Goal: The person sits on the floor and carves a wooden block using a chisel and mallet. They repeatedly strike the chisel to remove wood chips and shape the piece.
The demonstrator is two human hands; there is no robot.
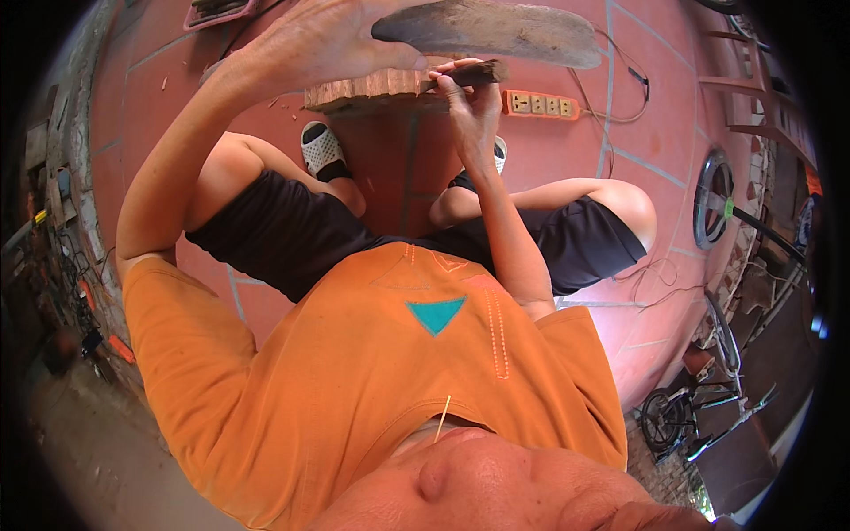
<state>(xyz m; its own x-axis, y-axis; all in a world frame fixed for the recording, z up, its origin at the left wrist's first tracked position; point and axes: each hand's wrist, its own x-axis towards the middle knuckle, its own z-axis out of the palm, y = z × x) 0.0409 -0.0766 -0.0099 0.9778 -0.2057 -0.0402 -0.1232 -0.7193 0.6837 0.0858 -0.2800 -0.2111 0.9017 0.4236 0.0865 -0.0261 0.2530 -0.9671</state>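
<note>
Long board: a long, flat, round-ended board of weathered grey-brown wood (496, 34) spans the top of the view, above the floor, its left end between the left hand's thumb and forefinger.
Left grip: the left hand (332, 44) is closed around that end, thumb below; some fingers run out of the view.
Right grip: the right hand (476, 106) pinches a short, dark, stick-like tool with a rough brown butt (478, 73) between thumb and fingers, the butt pointing right.
Carved block: a light-brown wooden block with a scalloped edge (367, 87) lies beyond the feet; the tool's thin left end reaches its right part, though whether they touch is unclear.
Board's handling: probably stiff and fairly heavy, dry rather than slippery; the narrower left end looks the best place to hold it.
Tool's handling: likely light and rigid; a hold around the dark middle leaves both ends free.
Block's handling: seemingly solid and hard, its ridges perhaps apt to chip; the plain sides offer safer holds.
Nearby: an orange power strip with several sockets (542, 104) lies on the red tiled floor (651, 124), right of the tool.
</note>
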